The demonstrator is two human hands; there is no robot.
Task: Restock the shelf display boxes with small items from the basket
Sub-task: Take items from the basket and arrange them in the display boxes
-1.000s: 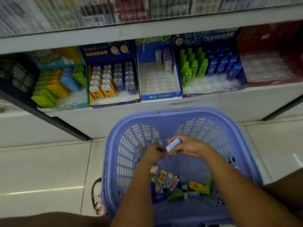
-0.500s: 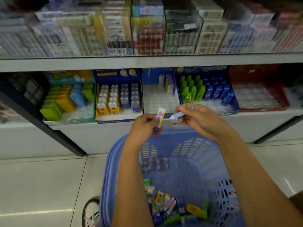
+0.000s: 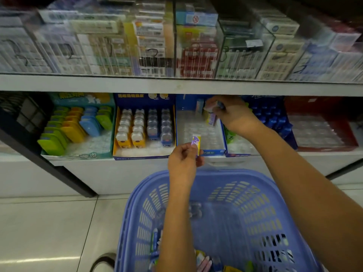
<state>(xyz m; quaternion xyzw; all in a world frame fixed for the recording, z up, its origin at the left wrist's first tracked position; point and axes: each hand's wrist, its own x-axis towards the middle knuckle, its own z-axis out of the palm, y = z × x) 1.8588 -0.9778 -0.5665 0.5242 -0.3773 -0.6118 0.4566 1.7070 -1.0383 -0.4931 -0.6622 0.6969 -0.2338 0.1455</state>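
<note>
A blue display box (image 3: 214,152) with a clear slotted tray sits in the middle of the lower shelf. My right hand (image 3: 233,112) reaches into its back right corner and pinches a small white and blue pack (image 3: 211,106) beside several purple packs (image 3: 211,119) standing there. My left hand (image 3: 183,160) pinches a small purple and white pack (image 3: 196,143) upright in front of the box's front edge. Below both arms stands the blue plastic basket (image 3: 255,203), with several small colourful items (image 3: 204,260) at its bottom.
Left of the blue box stand a box of yellow and blue bear-shaped cases (image 3: 143,126) and a teal box of flat coloured cases (image 3: 76,124). Right of it are blue bottles (image 3: 273,118) and a red box with a clear tray (image 3: 318,128). A shelf edge (image 3: 176,85) runs overhead.
Both hands rose from the basket to the shelf. My right hand moved forward into the back of the blue display box with its pack. My left hand stays at the box's front.
</note>
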